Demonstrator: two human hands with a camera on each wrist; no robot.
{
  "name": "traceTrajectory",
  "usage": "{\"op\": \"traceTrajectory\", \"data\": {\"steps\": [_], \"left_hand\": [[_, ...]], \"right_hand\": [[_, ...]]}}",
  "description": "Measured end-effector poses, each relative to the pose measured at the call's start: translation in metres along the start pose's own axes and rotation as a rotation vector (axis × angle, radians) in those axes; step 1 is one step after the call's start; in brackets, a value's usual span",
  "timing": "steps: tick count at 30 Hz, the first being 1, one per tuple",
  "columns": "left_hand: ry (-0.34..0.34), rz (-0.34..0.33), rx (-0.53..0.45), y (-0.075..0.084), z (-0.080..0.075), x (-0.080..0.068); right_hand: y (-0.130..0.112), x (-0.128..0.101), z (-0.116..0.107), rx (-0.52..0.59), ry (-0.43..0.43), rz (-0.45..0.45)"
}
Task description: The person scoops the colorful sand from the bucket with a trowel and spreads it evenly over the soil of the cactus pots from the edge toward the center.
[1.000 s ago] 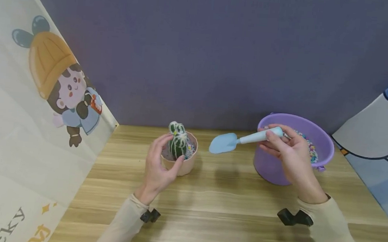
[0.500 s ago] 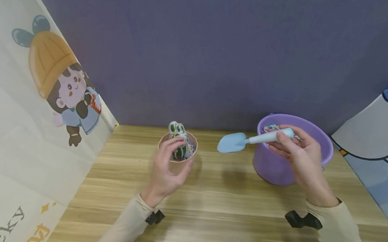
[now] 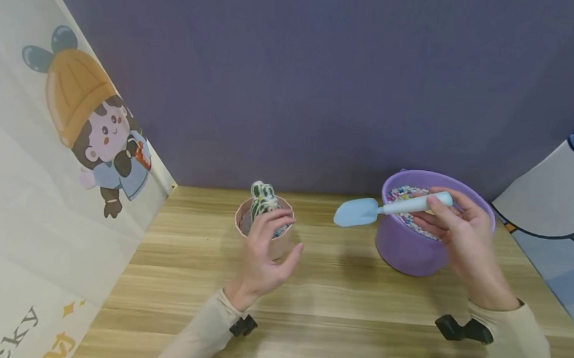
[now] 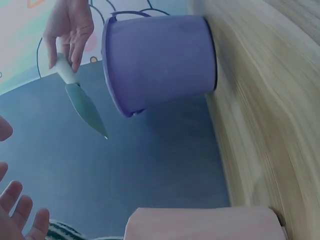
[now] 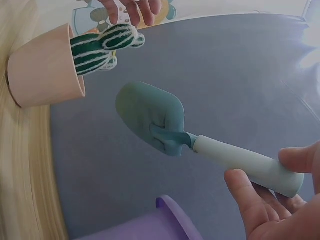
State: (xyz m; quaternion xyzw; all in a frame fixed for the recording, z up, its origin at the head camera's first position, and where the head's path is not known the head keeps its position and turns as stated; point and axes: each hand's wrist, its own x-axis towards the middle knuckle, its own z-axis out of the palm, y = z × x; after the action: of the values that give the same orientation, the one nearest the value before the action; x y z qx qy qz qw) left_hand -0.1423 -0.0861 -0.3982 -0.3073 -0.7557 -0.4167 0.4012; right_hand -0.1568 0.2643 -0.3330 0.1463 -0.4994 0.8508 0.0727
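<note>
Pinched between thumb and fingertips, the right hand (image 3: 465,232) holds a blue trowel (image 3: 391,208) by its handle over the rim of the purple bucket (image 3: 413,251) of coloured pebbles, while the left hand (image 3: 266,250), fingers spread and gripping nothing, hovers against the pink pot (image 3: 276,245) holding a striped cactus (image 3: 261,199).

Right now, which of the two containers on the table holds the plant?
The small pink pot by the left hand holds the green cactus. The bigger purple bucket holds only coloured pebbles.
</note>
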Motion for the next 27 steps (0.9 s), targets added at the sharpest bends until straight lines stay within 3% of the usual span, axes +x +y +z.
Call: {"op": "traceTrajectory", "data": {"steps": [5,10,20,27], "left_hand": [[-0.025,-0.016,-0.035,0.004,0.007,0.000],[-0.113,-0.065,-0.072,0.009,0.015,0.000],[-0.307,-0.267,-0.022,0.014,0.035,-0.003],[-0.368,-0.374,-0.067,0.013,0.048,-0.002]], "right_hand": [[-0.004,0.000,-0.007,0.010,0.002,-0.011],[-0.008,-0.002,-0.017,-0.028,0.022,0.009],[-0.014,-0.006,-0.035,0.072,0.049,0.048],[-0.014,-0.011,-0.051,0.157,0.058,0.100]]}}
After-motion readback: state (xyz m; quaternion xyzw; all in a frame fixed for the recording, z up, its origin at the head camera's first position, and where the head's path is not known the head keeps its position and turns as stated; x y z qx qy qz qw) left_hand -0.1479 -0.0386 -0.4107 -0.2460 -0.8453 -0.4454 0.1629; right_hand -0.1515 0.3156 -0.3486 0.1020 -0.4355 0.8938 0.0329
